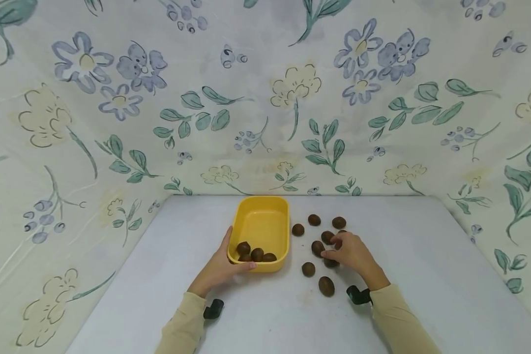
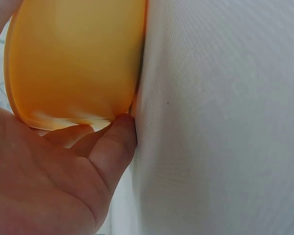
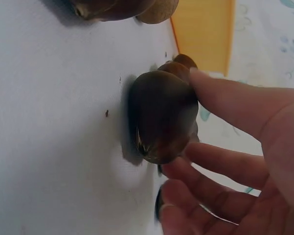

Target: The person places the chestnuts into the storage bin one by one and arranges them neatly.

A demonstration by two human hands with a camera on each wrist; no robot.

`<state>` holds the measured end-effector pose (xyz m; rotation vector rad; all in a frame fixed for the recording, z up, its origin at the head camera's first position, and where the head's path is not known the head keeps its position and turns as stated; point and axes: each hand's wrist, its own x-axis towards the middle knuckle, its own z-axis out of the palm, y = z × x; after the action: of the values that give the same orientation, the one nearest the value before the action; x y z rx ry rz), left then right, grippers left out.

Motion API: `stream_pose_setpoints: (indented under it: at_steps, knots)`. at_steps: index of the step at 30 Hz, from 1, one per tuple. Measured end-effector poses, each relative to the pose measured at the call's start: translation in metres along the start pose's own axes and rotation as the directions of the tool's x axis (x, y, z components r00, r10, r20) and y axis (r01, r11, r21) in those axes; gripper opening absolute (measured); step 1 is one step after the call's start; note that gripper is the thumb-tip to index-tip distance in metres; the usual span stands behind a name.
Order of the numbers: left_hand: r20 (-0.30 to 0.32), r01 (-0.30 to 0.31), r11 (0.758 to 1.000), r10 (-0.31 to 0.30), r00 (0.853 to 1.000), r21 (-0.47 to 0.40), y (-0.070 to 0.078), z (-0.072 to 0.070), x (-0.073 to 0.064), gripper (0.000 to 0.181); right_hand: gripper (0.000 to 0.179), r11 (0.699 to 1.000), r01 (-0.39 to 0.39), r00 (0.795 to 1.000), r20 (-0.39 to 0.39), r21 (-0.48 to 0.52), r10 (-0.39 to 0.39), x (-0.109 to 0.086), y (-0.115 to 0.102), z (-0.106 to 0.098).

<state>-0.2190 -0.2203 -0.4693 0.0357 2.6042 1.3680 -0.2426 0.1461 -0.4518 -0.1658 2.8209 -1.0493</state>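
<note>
My left hand (image 1: 223, 268) holds a yellow plastic tub (image 1: 265, 221) by its near left corner. The thumb lies along the near rim, and the fingers support the outer wall (image 2: 78, 58) in the left wrist view. Several brown chestnuts (image 1: 257, 254) lie inside at the near end. My right hand (image 1: 351, 253) is low over loose chestnuts right of the tub. In the right wrist view, its thumb and fingers are spread apart at the edge of a dark, glossy chestnut (image 3: 164, 117), which sits on the table. The hand partly hides other chestnuts.
More chestnuts (image 1: 314, 220) are scattered on the white table (image 1: 407, 236), one of them (image 1: 326, 286) close to the right wrist. A floral sheet (image 1: 265, 113) hangs behind the table and along both sides. Black wrist devices (image 1: 358, 295) sit at both cuffs.
</note>
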Motion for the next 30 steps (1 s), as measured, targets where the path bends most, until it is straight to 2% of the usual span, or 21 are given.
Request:
stream_pose_setpoints:
  at_steps: [6,13,23,30]
  knots:
    - [0.0,-0.003,1.0,0.003,1.0,-0.001,-0.0004,-0.0003,-0.0008,0.138,0.058,1.0,0.011,0.998,0.061,-0.02,-0.01,-0.0016,0.0016,0.0]
    - [-0.003,-0.007,1.0,0.007,1.0,-0.002,0.0001,-0.0002,-0.0006,0.137,0.053,1.0,0.018,0.994,0.107,-0.008,-0.017,-0.0036,0.0016,-0.0037]
    - [-0.002,-0.009,1.0,0.009,1.0,-0.002,-0.0012,-0.0001,0.0013,0.138,0.037,0.999,0.032,0.992,0.125,-0.005,-0.031,-0.0034,0.0024,-0.0053]
    - [0.007,-0.01,1.0,0.01,1.0,-0.012,-0.0018,0.0003,0.0021,0.138,0.044,1.0,0.019,0.993,0.116,-0.011,-0.017,-0.0032,0.0015,-0.0058]
